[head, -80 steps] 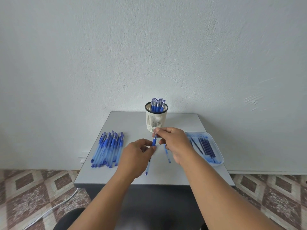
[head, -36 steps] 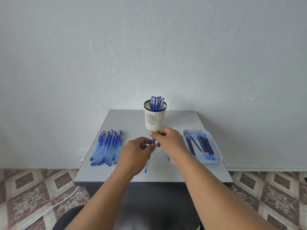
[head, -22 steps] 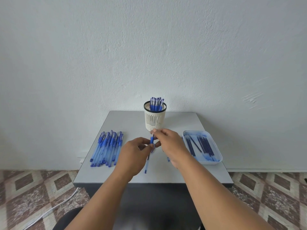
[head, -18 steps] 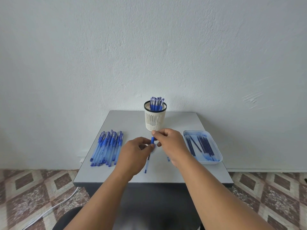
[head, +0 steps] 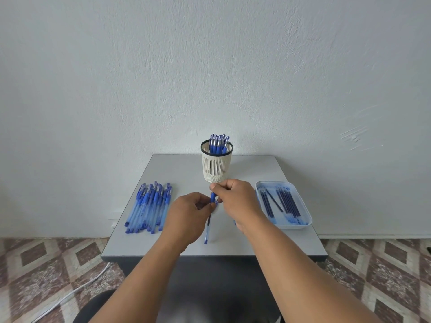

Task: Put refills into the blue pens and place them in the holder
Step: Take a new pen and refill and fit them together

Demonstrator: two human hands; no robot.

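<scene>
A small grey table point(head: 163, 243) is set against a pale plastered wall point(head: 210, 66), above a patterned tile floor point(head: 384, 276). Over the middle of the table a blue pen point(head: 208, 226) is held between both hands, tilted with its tail end towards the near edge. Its barrel is gripped by the curled fingers of the left hand point(head: 187, 219), while the blue grip section at its upper end is pinched by the fingertips of the right hand point(head: 235, 199), just in front of the holder point(head: 217, 167). Finished pens are seen standing in the holder. A row of blue pens point(head: 149, 207) lies well to the left of the hands, and a tray point(head: 303, 226) of refills point(head: 283, 202) sits just to their right.
</scene>
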